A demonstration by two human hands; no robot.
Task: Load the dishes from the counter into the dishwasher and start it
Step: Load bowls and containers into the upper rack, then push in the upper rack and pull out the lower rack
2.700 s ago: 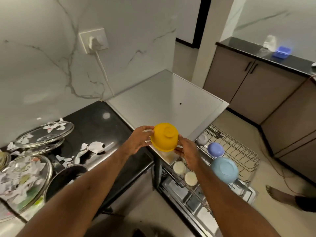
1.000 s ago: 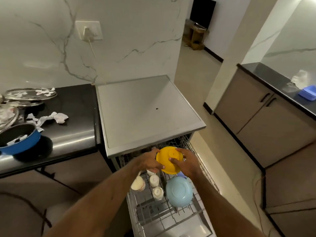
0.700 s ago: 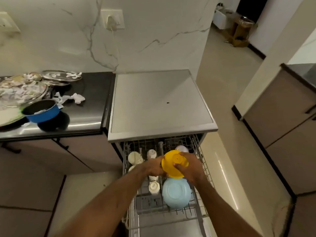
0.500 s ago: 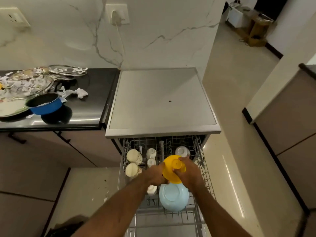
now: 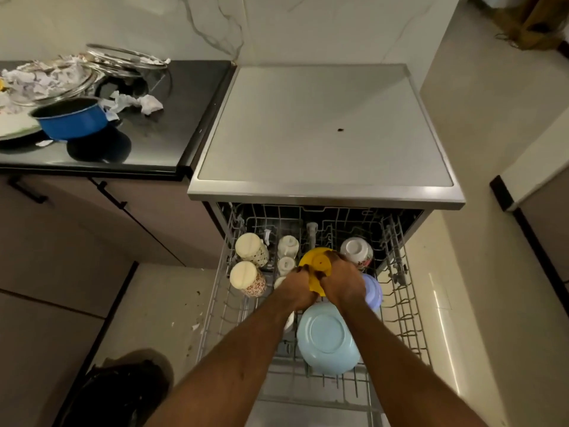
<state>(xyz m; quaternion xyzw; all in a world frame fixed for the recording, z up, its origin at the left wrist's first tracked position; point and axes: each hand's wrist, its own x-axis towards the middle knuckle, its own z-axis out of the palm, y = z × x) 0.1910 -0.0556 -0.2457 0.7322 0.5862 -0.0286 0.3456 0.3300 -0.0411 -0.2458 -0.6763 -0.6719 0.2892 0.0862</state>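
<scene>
The yellow bowl sits upside down between both hands over the pulled-out upper rack of the dishwasher, roughly in the middle of the rack's width. The left hand grips the bowl's near-left rim, fingers curled around the edge; the right hand clasps its right side, fingers reaching over the upturned base. Whether the bowl already rests on the wire tines or is just above them cannot be told.

Just behind the right hand, an inverted white bowl with a floral pattern stands in the rack. To the right of that hand, touching or nearly touching it, a lilac bowl shows partly. Nearer the person, a large pale blue bowl lies upside down, tilted, between the two forearms. On the rack's left side, two cream floral mugs lie tipped, one behind the other, and two small white cups stand inverted just left of the yellow bowl.

The dishwasher's grey top is bare except for a small dark speck. Left of it, the dark tabletop carries a blue saucepan, glass lids strewn with torn paper scraps, and part of a white plate at the edge of view.
</scene>
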